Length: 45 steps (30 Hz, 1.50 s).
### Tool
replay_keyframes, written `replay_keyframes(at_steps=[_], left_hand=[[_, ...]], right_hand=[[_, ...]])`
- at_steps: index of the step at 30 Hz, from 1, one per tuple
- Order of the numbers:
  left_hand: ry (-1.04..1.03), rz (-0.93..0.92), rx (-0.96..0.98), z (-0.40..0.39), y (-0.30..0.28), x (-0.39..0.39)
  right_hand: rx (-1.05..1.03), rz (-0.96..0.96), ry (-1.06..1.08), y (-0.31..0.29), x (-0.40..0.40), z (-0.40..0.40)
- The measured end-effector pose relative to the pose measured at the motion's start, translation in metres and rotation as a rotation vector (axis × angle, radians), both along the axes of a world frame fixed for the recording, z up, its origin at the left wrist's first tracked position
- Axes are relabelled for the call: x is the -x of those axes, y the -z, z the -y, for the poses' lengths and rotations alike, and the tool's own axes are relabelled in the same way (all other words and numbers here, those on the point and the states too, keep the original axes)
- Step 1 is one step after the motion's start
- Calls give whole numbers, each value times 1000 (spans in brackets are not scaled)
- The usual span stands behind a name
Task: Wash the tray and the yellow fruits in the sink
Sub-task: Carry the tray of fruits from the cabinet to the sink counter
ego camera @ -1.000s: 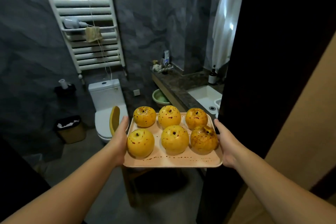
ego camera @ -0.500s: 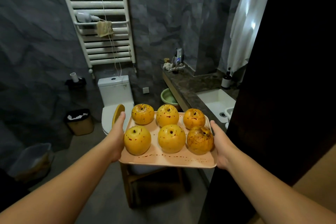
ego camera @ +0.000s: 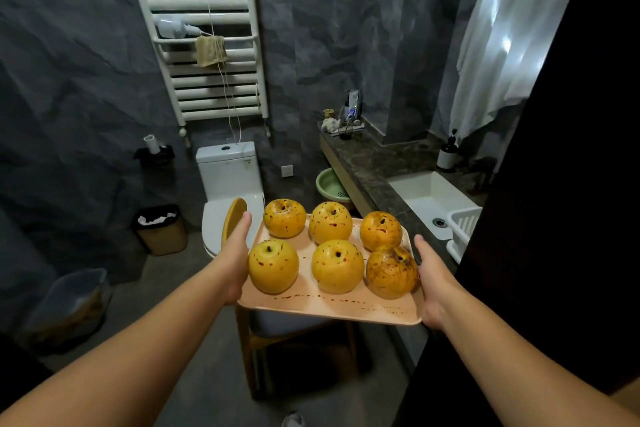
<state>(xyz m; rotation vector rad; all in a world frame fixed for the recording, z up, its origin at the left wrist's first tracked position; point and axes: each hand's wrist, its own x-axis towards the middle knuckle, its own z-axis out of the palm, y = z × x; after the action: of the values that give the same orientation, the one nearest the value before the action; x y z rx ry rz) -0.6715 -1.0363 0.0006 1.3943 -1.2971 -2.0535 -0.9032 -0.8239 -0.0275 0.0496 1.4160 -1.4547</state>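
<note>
The person is carrying the tray [ego camera: 332, 308] toward the sink [ego camera: 427, 199], and the step in hand is getting it there level. The left hand [ego camera: 235, 260] grips the tray's left edge, thumb lying along the rim and the fingers hidden beneath; the right hand [ego camera: 431, 282] grips the right edge in the same way. Both are clamped on the tray, which is held in the air above a wooden stool [ego camera: 301, 350] and well short of the basin.

On the tray sit 6 yellow fruits [ego camera: 337, 265] in 2 rows of 3, all speckled with red marks, and a thin line of red spots runs across the tray's near strip. The fruits are round and nothing pins them, so they will probably roll if the tray tips. The near right fruit touches the one behind it and sits close to the right rim, which looks like the weakest point.

The sink is set into the dark desk [ego camera: 367, 163] ahead and to the right, with a white rack [ego camera: 462, 229] at its near end. A good approach would keep both grips even and the tray flat, turn the body rather than the wrists, and come in over the desk's front edge. The rack narrows the landing, so lowering the tray toward the far part of the basin seems safer. A dark door edge on the right stands close to the right forearm and could catch it.
</note>
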Motion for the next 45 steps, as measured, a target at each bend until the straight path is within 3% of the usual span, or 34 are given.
replay_keyframes(at_steps=[9,13,24,45], left_hand=[[42,2,-95,74,5,35],[117,-91,-132,130,4,72],[315,-110,-193,253,-14,171],[480,-154,-267,326,15,322]], right_hand=[[4,-50,68,2,21,62],[-27,-49,106,0,45,112],[-36,-89,276,-7,122,218],[-219,-57,453,-8,229,256]])
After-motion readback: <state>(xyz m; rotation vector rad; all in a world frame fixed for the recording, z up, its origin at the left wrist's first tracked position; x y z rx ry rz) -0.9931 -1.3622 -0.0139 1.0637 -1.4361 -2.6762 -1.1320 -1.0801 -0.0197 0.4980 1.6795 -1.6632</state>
